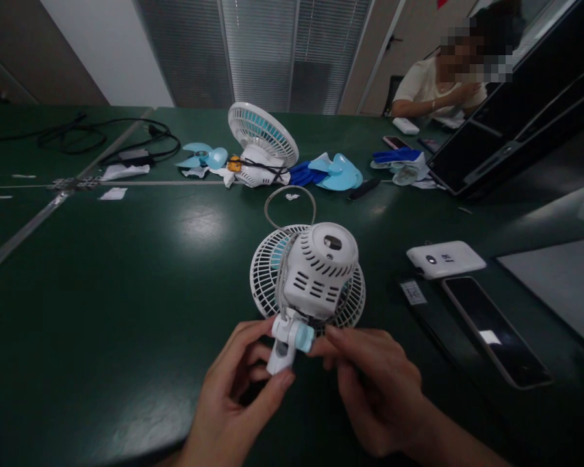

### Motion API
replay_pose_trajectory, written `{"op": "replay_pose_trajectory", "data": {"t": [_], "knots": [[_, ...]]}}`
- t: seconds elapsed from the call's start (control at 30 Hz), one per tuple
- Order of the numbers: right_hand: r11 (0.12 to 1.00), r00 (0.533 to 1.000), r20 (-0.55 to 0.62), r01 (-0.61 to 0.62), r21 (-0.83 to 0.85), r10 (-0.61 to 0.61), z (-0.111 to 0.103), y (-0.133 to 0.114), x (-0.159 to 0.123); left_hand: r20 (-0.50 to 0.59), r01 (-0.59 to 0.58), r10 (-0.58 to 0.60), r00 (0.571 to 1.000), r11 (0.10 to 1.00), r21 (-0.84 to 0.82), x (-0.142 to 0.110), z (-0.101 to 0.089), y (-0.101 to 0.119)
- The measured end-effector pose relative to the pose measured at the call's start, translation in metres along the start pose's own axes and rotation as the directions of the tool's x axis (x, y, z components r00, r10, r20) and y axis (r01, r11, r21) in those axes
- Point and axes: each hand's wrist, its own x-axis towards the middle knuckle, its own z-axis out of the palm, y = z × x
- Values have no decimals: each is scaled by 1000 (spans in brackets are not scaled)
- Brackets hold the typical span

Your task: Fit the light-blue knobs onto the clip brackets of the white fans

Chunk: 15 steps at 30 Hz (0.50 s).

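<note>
A small white fan (321, 272) lies on the green table with its round grille (263, 275) underneath and its vented motor housing on top. My left hand (243, 383) grips the white neck bracket (281, 357) at the fan's near end, thumb below and fingers behind. On the bracket's right side sits a light-blue knob (304, 338). My right hand (374, 376) has its fingers curled, with the fingertips at that knob; their exact hold is partly hidden. A grey cord (315, 206) loops out behind the fan.
Across the table lie another white fan (263, 139), light-blue fan blades (340, 174), blue-and-white gloves (403, 162) and a black cable (163, 139). At right are a white power bank (448, 258), a phone (496, 331) and a dark case (516, 104). A person (438, 91) sits opposite.
</note>
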Motion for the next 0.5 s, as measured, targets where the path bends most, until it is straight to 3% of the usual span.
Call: {"op": "replay_pose_trajectory", "data": {"t": [0.1, 0.33, 0.5], "knots": [[1000, 1000, -12, 22, 19, -22, 1, -2, -3, -10, 14, -14, 1000, 1000, -15, 0, 1, -1], [998, 997, -62, -57, -24, 55, -1, 3, 4, -20, 27, -26, 999, 1000, 14, 0, 2, 4], [1000, 1000, -27, -12, -14, 12, 1, -1, 2, -11, 9, -9, 1000, 1000, 17, -1, 1, 3]]}}
